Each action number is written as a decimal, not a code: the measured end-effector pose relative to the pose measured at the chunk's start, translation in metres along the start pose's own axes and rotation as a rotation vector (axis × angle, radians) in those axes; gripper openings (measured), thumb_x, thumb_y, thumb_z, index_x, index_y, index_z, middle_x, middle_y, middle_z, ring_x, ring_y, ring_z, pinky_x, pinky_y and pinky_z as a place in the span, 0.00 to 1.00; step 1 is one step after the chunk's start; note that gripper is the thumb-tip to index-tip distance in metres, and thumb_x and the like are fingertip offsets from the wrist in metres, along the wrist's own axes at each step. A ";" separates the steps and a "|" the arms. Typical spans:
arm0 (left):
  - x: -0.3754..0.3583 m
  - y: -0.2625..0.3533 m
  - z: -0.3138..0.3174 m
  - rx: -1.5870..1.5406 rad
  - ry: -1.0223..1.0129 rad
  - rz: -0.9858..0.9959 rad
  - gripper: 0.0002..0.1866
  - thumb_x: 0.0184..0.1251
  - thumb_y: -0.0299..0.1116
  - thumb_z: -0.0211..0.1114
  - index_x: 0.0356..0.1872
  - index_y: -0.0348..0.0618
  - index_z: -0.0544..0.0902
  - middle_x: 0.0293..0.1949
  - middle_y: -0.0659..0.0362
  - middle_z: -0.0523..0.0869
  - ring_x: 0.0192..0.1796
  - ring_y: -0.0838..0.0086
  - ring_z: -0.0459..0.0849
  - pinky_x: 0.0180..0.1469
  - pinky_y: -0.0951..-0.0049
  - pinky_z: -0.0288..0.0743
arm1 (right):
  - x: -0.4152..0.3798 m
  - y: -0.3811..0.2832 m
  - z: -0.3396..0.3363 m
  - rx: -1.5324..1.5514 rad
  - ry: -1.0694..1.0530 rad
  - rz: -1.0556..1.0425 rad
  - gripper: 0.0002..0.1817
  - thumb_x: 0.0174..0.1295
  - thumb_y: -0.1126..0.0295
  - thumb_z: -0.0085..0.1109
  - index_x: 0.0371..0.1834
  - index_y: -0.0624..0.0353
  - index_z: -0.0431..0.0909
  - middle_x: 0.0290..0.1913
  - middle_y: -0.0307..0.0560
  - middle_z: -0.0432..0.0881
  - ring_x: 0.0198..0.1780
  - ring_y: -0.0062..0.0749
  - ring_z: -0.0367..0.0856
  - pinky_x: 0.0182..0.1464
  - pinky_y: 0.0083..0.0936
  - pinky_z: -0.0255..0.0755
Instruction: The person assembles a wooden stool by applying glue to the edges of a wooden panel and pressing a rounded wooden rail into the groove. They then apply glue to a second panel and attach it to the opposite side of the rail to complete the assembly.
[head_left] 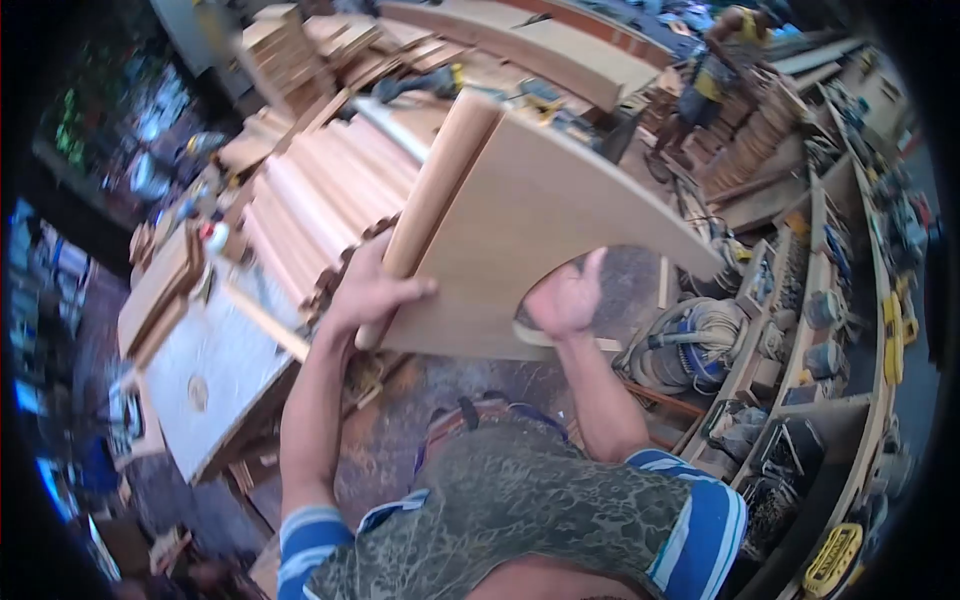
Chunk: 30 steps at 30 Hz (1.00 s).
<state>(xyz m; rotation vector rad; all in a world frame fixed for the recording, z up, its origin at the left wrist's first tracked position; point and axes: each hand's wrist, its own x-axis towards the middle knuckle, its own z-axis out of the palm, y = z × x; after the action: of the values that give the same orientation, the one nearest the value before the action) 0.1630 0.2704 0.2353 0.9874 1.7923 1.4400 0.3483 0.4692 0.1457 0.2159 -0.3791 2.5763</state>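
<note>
A pale wooden panel [540,200] is held up in front of me, tilted. It has a thick rounded edge strip [440,190] along its left side and a curved cut-out at the lower right. My left hand [372,295] grips the lower left edge, thumb across the face and fingers hidden behind. At the cut-out, my right hand [566,300] reaches to the panel's curved edge with the thumb raised; its other fingers are partly hidden behind the wood.
Several rounded wooden strips [325,185] lie side by side behind the panel, near a pale board [205,375] on the left. A shelf of tools [800,330] runs along the right, beside a coiled hose [690,340]. Another person [715,75] stands at the back right near stacked wood.
</note>
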 end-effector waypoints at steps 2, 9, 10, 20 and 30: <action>0.009 -0.002 -0.012 0.050 -0.024 -0.006 0.41 0.50 0.32 0.82 0.68 0.31 0.76 0.55 0.51 0.88 0.54 0.68 0.87 0.61 0.67 0.81 | -0.003 0.024 -0.019 -0.468 0.003 -0.100 0.36 0.77 0.46 0.52 0.76 0.62 0.65 0.73 0.50 0.72 0.75 0.41 0.67 0.78 0.41 0.57; 0.036 -0.024 -0.023 -0.030 -0.046 0.070 0.53 0.52 0.43 0.84 0.74 0.23 0.65 0.61 0.38 0.82 0.64 0.58 0.83 0.69 0.61 0.75 | -0.005 0.046 0.013 -1.006 0.349 -0.263 0.25 0.69 0.68 0.70 0.64 0.68 0.76 0.58 0.47 0.83 0.56 0.30 0.81 0.61 0.28 0.74; 0.031 -0.012 -0.028 -0.092 -0.110 -0.024 0.56 0.55 0.47 0.84 0.76 0.23 0.62 0.64 0.36 0.81 0.66 0.56 0.81 0.71 0.61 0.72 | -0.009 0.048 0.010 -1.003 0.363 -0.252 0.25 0.69 0.68 0.70 0.64 0.68 0.76 0.58 0.47 0.83 0.56 0.30 0.81 0.61 0.28 0.74; -0.045 -0.009 -0.025 0.448 -0.088 0.058 0.54 0.54 0.51 0.83 0.77 0.33 0.67 0.69 0.39 0.78 0.71 0.53 0.78 0.74 0.57 0.68 | -0.019 0.010 -0.007 -0.800 0.587 -0.298 0.24 0.70 0.70 0.69 0.64 0.72 0.74 0.59 0.53 0.83 0.57 0.36 0.84 0.61 0.32 0.80; -0.068 -0.004 0.002 0.861 0.055 0.410 0.52 0.53 0.53 0.81 0.76 0.38 0.68 0.77 0.44 0.66 0.80 0.45 0.60 0.83 0.50 0.54 | -0.037 -0.003 -0.036 -0.412 0.494 -0.109 0.24 0.75 0.66 0.61 0.67 0.73 0.72 0.61 0.59 0.82 0.59 0.46 0.86 0.62 0.42 0.84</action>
<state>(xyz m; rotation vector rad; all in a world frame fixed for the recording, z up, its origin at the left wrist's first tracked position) 0.2000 0.2128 0.2324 1.8329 2.4047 0.8663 0.3788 0.4656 0.1038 -0.5208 -0.6676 2.2776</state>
